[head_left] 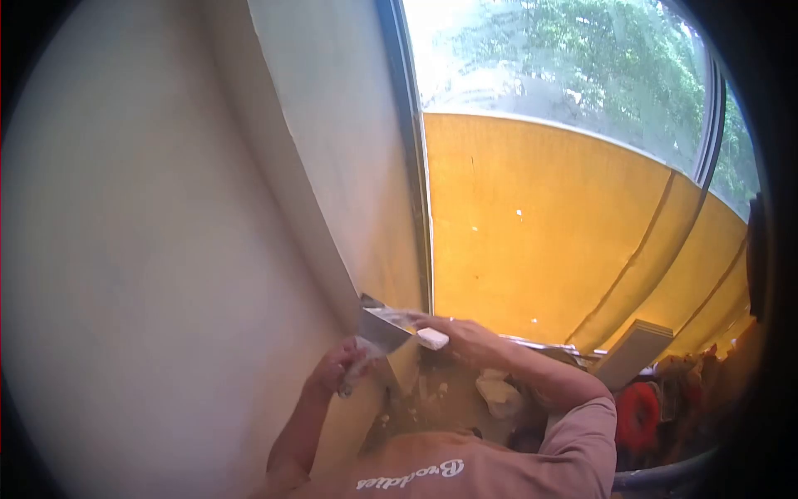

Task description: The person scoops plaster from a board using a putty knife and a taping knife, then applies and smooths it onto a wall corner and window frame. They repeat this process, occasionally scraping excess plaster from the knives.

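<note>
Low in the wall corner, my left hand (pixel 335 366) is closed around the handle of a putty knife (pixel 386 332). Its wide metal blade points up and to the right, toward my other hand. From the right, my right hand (pixel 461 339) reaches in, its fingers smeared by motion. Under its fingers shows a white, block-like piece (pixel 432 338), perhaps a tool handle; the rest of it is hidden. A dark edge (pixel 372 301) sticks out just above the blade, touching or close to the wall corner. The pale wall (pixel 150 249) stands beside my left hand.
A window (pixel 582 75) sits above a yellow panel (pixel 540 224) on the right. Below lie a white crumpled lump (pixel 499 394), leaning boards (pixel 636 353) and a red round object (pixel 638 416). A narrow wall strip (pixel 349 141) runs beside the window frame.
</note>
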A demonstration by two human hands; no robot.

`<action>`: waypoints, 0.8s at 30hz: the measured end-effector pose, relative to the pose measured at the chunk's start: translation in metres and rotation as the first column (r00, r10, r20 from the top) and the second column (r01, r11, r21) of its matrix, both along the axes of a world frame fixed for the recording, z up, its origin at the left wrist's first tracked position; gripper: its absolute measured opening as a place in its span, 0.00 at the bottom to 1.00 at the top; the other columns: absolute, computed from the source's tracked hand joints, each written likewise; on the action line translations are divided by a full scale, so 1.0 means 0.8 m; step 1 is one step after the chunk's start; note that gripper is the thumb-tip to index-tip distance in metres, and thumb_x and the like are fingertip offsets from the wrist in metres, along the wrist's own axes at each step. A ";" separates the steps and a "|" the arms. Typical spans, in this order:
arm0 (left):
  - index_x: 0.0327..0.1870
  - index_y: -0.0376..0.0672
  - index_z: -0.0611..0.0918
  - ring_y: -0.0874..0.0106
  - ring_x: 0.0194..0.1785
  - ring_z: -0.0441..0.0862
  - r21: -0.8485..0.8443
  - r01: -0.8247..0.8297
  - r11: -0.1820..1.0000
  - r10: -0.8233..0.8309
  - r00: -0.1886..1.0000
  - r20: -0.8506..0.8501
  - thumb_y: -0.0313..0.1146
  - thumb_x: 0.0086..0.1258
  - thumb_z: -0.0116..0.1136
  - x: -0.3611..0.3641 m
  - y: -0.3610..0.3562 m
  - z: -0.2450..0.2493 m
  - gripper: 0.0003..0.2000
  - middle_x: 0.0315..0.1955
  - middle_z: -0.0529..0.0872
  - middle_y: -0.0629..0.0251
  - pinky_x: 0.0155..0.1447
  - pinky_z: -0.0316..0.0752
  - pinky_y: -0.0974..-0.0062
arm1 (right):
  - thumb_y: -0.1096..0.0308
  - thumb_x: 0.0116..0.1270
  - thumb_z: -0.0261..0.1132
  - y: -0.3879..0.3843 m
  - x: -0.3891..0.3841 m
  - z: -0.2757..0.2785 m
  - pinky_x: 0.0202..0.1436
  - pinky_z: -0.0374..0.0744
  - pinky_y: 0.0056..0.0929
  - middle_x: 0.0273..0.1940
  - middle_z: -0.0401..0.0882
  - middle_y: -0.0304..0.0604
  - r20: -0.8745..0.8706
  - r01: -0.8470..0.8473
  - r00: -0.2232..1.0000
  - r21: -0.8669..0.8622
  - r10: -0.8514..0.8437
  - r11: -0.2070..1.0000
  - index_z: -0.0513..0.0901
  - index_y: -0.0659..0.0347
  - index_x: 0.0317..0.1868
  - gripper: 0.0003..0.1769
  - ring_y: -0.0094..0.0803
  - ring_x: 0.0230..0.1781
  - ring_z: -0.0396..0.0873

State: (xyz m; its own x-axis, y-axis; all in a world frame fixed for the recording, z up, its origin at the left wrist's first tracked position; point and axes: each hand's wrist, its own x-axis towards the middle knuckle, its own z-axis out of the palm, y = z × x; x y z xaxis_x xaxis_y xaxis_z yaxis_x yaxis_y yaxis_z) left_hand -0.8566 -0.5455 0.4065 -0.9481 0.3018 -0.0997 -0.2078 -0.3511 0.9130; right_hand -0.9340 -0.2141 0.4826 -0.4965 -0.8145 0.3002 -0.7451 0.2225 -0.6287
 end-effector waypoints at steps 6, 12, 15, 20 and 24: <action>0.51 0.38 0.81 0.80 0.26 0.78 -0.143 -0.234 0.962 0.172 0.922 -0.348 0.36 0.75 0.62 -0.038 0.021 0.075 0.12 0.33 0.86 0.65 0.29 0.73 0.80 | 0.79 0.65 0.53 0.027 -0.094 -0.138 0.57 0.78 0.48 0.56 0.79 0.64 -0.121 0.209 0.972 0.049 -0.202 0.977 0.63 0.60 0.74 0.34 0.60 0.53 0.81; 0.56 0.38 0.80 0.79 0.37 0.79 -0.505 -0.511 0.696 0.104 0.767 -0.633 0.28 0.76 0.58 -0.122 0.026 0.036 0.11 0.42 0.84 0.67 0.39 0.74 0.78 | 0.67 0.73 0.65 -0.011 -0.085 -0.124 0.66 0.77 0.45 0.60 0.78 0.44 0.804 0.588 0.433 -0.594 0.407 0.549 0.68 0.60 0.68 0.27 0.37 0.59 0.79; 0.66 0.39 0.77 0.63 0.54 0.80 -0.570 -0.547 0.613 -0.111 0.655 -0.747 0.18 0.71 0.54 -0.126 0.045 0.036 0.21 0.58 0.81 0.57 0.57 0.76 0.67 | 0.69 0.72 0.65 -0.043 -0.052 -0.113 0.66 0.77 0.40 0.57 0.81 0.44 0.821 0.672 0.219 -0.519 0.528 0.528 0.70 0.65 0.67 0.25 0.35 0.58 0.80; 0.71 0.43 0.73 0.54 0.61 0.77 -0.646 -0.558 0.521 -0.422 0.490 -0.763 0.14 0.66 0.49 -0.123 0.016 -0.060 0.30 0.61 0.79 0.52 0.68 0.72 0.61 | 0.71 0.71 0.65 -0.060 -0.003 -0.141 0.68 0.76 0.39 0.59 0.81 0.45 0.808 0.724 0.323 -0.546 0.493 0.421 0.73 0.67 0.65 0.24 0.35 0.60 0.80; 0.68 0.39 0.74 0.48 0.60 0.77 -0.830 -0.293 0.475 -0.305 0.830 -0.468 0.20 0.72 0.48 -0.072 -0.042 -0.193 0.22 0.55 0.80 0.45 0.63 0.73 0.58 | 0.70 0.69 0.66 -0.040 -0.006 -0.198 0.64 0.81 0.41 0.56 0.82 0.50 0.845 0.827 0.271 -0.450 0.461 0.337 0.71 0.71 0.64 0.26 0.39 0.54 0.84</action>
